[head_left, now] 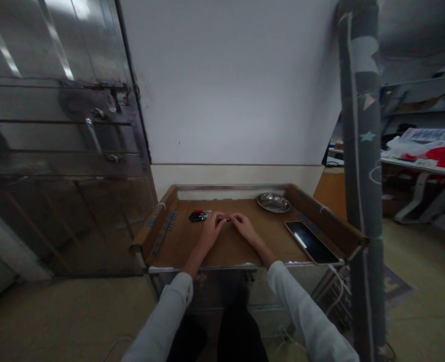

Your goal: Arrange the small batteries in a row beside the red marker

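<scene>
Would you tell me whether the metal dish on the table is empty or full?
It looks empty: the metal dish shows only its bare, shiny bottom, with nothing in it.

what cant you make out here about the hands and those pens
Head view:
- The small dark thing between the left hand and right hand: too small, and fingers cover most of it, so the grip is unclear.
- The pens: too small and bunched to count.
- The metal dish: too dim to tell its contents.
- The room at right: partly hidden by the grey post.
</scene>
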Demonstrator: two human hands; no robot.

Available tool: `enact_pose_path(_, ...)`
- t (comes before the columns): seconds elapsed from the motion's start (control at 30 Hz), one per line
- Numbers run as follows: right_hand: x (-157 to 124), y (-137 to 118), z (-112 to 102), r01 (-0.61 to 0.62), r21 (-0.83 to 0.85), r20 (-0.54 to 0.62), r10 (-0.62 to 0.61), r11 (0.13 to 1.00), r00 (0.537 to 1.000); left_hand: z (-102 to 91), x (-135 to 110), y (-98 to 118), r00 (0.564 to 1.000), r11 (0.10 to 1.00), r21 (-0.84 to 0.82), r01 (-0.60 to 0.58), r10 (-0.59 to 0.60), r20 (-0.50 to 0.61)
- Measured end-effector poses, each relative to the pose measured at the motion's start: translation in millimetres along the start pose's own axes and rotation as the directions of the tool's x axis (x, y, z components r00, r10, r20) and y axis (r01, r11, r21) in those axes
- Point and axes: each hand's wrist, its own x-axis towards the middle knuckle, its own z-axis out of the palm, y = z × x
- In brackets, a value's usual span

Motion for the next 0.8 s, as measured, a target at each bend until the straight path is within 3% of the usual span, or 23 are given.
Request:
enact_pose_path(0.1, 18.8, 1.7, -1.0, -0.194, 0.419, 0.108, 0.163, 0.887, 0.981, 6.3, 19.0, 3.9, 0.969, 0.997, -0.060, 0.055, -0.067, -0.236)
enact_pose_path(0.13, 24.8, 1.6, -0.8, -0.226, 0.497, 0.141, 0.180, 0.838, 0.974, 8.3, 24.8, 5.9, 0.964, 0.998, -0.055, 0.045, -0.057, -0.258)
enact_pose_path(0.2, 35.0, 1.4, 0.7, -0.247, 0.582, 0.177, 0.176, 0.775, 0.968, 11.5, 33.2, 9.2, 0.981, 1.000, -0.017, -0.018, 0.015, -0.192)
enact_pose_path(0.33, 43.0, 3.2, 5.9, -0.288, 0.584, 0.213, 0.199, 0.759, 0.957, 13.5, 35.5, 6.4, 0.996, 0.995, 0.052, -0.083, 0.082, 0.029)
enact_pose_path(0.4, 41.3, 4.2, 8.5, -0.327, 0.554, 0.239, 0.230, 0.766, 0.943, 13.2, 33.7, 0.8, 0.995, 0.995, 0.052, -0.085, 0.082, 0.061)
enact_pose_path(0.63, 35.1, 1.3, 11.1, -0.312, 0.619, 0.241, 0.203, 0.721, 0.949, 13.3, 35.9, -8.4, 0.976, 0.995, 0.099, -0.014, 0.035, -0.215)
enact_pose_path(0.8, 36.0, -2.5, 5.1, -0.320, 0.629, 0.227, 0.226, 0.709, 0.947, 10.0, 35.9, -6.3, 0.950, 0.997, 0.080, 0.005, 0.021, -0.312)
